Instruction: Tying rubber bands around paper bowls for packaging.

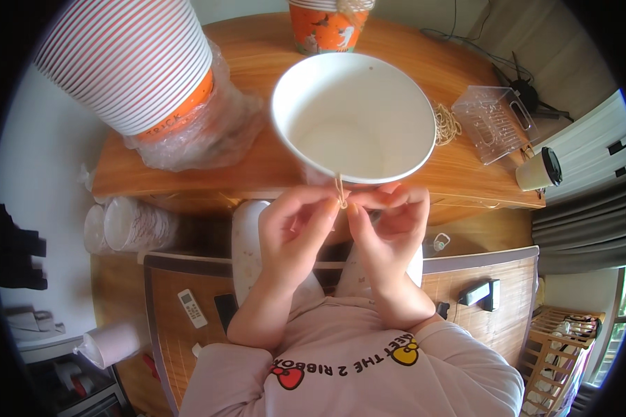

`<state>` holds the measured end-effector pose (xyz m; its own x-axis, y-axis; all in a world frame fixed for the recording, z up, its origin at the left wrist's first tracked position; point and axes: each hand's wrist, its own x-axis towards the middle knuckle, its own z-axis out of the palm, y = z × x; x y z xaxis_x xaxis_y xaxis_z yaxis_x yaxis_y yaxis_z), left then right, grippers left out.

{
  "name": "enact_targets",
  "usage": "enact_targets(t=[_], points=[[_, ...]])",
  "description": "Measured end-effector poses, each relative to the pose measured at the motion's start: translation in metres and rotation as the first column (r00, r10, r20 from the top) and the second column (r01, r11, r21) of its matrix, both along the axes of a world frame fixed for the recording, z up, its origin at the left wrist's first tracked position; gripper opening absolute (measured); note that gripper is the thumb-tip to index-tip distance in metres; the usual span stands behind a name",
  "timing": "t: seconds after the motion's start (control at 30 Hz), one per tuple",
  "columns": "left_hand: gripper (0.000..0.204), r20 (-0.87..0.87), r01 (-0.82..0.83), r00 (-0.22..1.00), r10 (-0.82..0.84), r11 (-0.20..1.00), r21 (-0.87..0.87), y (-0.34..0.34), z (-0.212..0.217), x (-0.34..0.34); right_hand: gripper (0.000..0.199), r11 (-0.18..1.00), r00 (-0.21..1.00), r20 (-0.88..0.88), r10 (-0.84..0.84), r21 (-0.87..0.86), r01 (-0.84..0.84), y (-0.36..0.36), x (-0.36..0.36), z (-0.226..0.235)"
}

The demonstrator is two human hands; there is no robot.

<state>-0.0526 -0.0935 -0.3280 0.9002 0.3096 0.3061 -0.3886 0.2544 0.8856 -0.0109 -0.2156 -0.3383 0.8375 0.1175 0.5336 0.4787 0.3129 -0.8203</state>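
Observation:
A large white paper bucket [348, 97] stands tilted at the near edge of the wooden table, its open mouth facing me. From its near rim hangs a short beige cord [340, 186], looped at the lower end. My left hand [292, 226] pinches this cord between thumb and forefinger, just below the rim. Close beside it, my right hand [391, 226] is closed too, its thumb tip against the cord's loop and its fingers bent under the bucket's rim. The fingertips partly hide the cord's ends.
On the table are a tall stack of nested buckets [135, 66] in clear plastic wrap [212, 135], an orange patterned bucket stack [327, 31], a cord bundle [447, 125], a clear plastic box [492, 125] and a lidded cup [535, 172]. Wrapped tubs [135, 226] sit below left.

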Motion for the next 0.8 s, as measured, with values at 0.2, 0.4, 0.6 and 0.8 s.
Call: enact_targets(t=[0.2,0.4,0.6,0.8], points=[[0.012,0.083,-0.019,0.996,0.012,0.995,0.093,-0.002,-0.012,0.007,0.041,0.998,0.998,0.032,-0.061,-0.021,0.062,0.003,0.003,-0.011],[0.012,0.182,-0.123,0.98,0.082,0.966,0.229,-0.001,-0.022,0.013,0.042,0.995,0.997,0.032,-0.065,-0.075,0.067,0.003,0.003,-0.012],[0.009,0.14,-0.001,0.99,-0.031,0.976,0.217,0.013,-0.017,0.011,0.041,0.999,0.997,-0.068,-0.038,-0.021,0.036,0.003,-0.002,-0.009],[0.012,0.045,-0.026,0.999,0.02,0.989,0.148,0.004,0.0,0.009,0.042,0.995,0.995,-0.043,0.093,0.031,-0.092,0.001,-0.003,-0.009]])
